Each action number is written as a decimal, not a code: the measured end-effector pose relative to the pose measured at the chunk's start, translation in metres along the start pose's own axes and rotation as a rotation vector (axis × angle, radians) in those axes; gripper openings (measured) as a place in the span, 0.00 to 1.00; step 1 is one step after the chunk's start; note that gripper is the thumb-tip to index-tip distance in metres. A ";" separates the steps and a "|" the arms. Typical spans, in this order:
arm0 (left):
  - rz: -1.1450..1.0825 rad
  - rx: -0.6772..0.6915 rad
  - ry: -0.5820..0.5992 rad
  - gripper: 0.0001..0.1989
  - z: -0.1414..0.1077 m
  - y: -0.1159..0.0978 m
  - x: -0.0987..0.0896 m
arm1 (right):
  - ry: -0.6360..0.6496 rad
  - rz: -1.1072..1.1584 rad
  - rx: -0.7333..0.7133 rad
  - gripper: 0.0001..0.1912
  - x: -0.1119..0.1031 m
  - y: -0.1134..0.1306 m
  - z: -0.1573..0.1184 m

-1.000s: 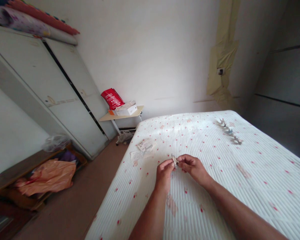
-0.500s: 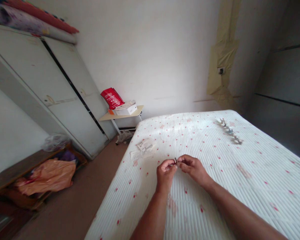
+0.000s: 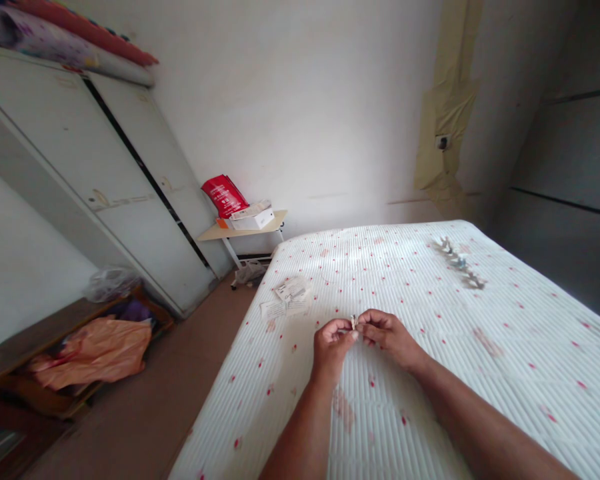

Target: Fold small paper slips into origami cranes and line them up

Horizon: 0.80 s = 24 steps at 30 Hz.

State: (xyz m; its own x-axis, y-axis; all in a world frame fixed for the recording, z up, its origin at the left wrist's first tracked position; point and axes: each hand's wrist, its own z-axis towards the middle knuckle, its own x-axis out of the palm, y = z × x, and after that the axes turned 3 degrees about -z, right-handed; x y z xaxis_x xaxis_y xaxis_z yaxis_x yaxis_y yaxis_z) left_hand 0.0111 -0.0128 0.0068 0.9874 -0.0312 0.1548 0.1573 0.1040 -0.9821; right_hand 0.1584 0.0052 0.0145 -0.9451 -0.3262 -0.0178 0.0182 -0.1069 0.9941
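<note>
Fingers of the left hand (image 3: 331,343) and right hand (image 3: 387,335) pinch a tiny, thin, pale piece (image 3: 353,322), material unclear, between their tips; it looks light, stiff and breakable, best held by its sides.

And there's the small piece (image 3: 353,323), pale with a darker touch, standing upright, pinched between the fingertips of the left hand (image 3: 331,341) and right hand (image 3: 391,339), nearer the bed's (image 3: 395,393) left edge than its right.

the dotted bed (image 3: 415,267) carries papers (image 3: 291,291) — and a row of small pieces (image 3: 462,262).
</note>
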 end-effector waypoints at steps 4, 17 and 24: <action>-0.007 -0.040 -0.010 0.10 0.000 -0.004 0.001 | 0.009 0.011 0.014 0.15 -0.001 0.001 -0.001; -0.065 -0.083 0.050 0.12 0.003 0.004 -0.003 | 0.038 0.016 -0.006 0.13 -0.001 0.001 -0.001; 0.020 -0.082 0.050 0.09 0.002 0.002 -0.002 | -0.015 0.010 -0.069 0.13 -0.002 0.004 -0.002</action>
State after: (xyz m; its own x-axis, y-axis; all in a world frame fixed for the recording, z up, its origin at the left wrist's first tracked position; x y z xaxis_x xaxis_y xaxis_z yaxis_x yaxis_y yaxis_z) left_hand 0.0097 -0.0110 0.0048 0.9882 -0.0796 0.1312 0.1334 0.0231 -0.9908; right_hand 0.1608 0.0041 0.0179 -0.9496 -0.3134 -0.0053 0.0500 -0.1681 0.9845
